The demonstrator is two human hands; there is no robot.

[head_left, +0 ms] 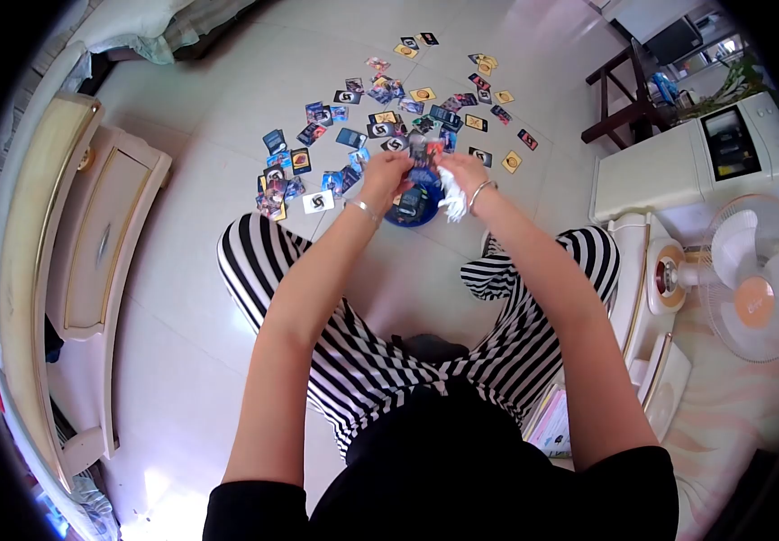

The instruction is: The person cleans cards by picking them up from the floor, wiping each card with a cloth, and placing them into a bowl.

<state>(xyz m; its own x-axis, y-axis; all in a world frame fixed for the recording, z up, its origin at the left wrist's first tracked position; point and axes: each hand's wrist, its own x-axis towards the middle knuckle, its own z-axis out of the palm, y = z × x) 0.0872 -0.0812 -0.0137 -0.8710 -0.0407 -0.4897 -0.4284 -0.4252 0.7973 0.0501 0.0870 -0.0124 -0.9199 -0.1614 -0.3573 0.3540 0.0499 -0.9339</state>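
Both my hands are stretched out over a small blue bowl [405,220] that has dark cards in it. My left hand [386,175] is closed, its fingertips pinching the left side of a trading card [424,151]. At the card's right side are the fingers of my right hand [467,173], closed on a crumpled white cloth or tissue [451,196] that hangs down from the palm. Just left of my left hand lies a white card with a black swirl [319,201]. Fine detail on the card between my hands is blurred.
Many loose trading cards [350,137] lie scattered over the tiled floor [227,99] beyond the bowl. A cream cabinet [105,243] stands at left. A white fan [741,279] and a dark wooden stool [619,95] are at right. My striped legs flank the near floor.
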